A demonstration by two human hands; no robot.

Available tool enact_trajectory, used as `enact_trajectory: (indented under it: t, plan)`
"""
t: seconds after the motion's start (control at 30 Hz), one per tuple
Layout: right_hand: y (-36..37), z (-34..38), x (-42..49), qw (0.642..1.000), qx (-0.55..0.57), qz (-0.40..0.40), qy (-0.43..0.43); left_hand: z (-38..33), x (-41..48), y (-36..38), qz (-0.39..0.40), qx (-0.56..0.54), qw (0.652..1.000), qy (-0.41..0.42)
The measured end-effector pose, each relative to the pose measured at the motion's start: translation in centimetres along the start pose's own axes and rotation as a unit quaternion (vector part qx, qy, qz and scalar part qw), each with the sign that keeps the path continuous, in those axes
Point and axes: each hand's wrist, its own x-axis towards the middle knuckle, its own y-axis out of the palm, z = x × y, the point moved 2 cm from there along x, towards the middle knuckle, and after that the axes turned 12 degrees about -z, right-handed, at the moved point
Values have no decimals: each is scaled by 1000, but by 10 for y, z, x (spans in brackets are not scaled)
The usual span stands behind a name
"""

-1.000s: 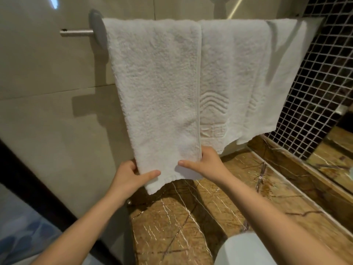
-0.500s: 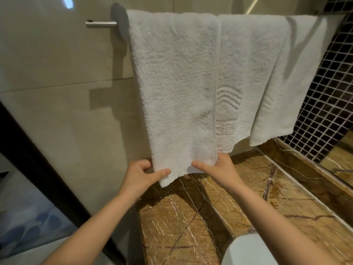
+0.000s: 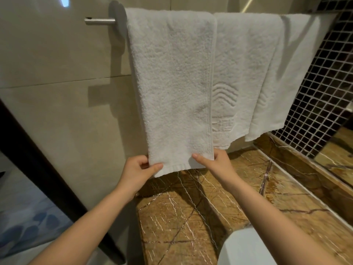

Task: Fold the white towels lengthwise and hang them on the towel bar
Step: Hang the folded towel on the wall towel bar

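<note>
Hanging from the bar (image 3: pixel 100 21), the front towel (image 3: pixel 172 83) drapes flat, its hem low over the marble counter (image 3: pixel 191 217). The left hand (image 3: pixel 136 172) pinches the lower left corner, thumb in front of the cloth and fingers behind. The right hand (image 3: pixel 216 164) clamps the lower right corner the same way, thumb across the front just above the hem. Both grips are closed on the cloth — neither hand is free.

Two more towels hang on the same bar to the right: a middle towel (image 3: pixel 246 73) with an embossed wave pattern, partly tucked behind the front one, and a far towel (image 3: pixel 290 73) beside the mosaic wall (image 3: pixel 324 92). All three look folded lengthwise and already over the bar.

The step in hand seems to be the final straightening of the front towel — pulling the bottom edge taut and level. The hem runs slightly askew, lower on the left than on the right, so the next move probably calls for a small even tug with both hands to square it, then letting go without dragging the cloth sideways along the bar. Pulling too hard on one corner could slide the towel off balance or bunch it against its neighbour.
</note>
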Motion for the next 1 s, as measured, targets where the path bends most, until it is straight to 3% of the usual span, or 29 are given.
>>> enact_trajectory:
  t: [0.17,0.3,0.57,0.73,1.0]
  plan:
    - [-14,0,5,998,-59,-16,-11,1,-3,1,13,-10,1000,1]
    - [-19,-5,2,999,-44,-10,28,3,-8,8,10,-2,1000,-2]
    - [-16,-6,-3,999,-43,2,20,9,-3,4,-1,11,1000,-10]
    - [-12,-6,1,1000,-1,7,22,2,1,6,-15,-25,1000,-4]
    - [-16,-17,8,999,-27,-9,22,3,4,5,-21,-72,997,0]
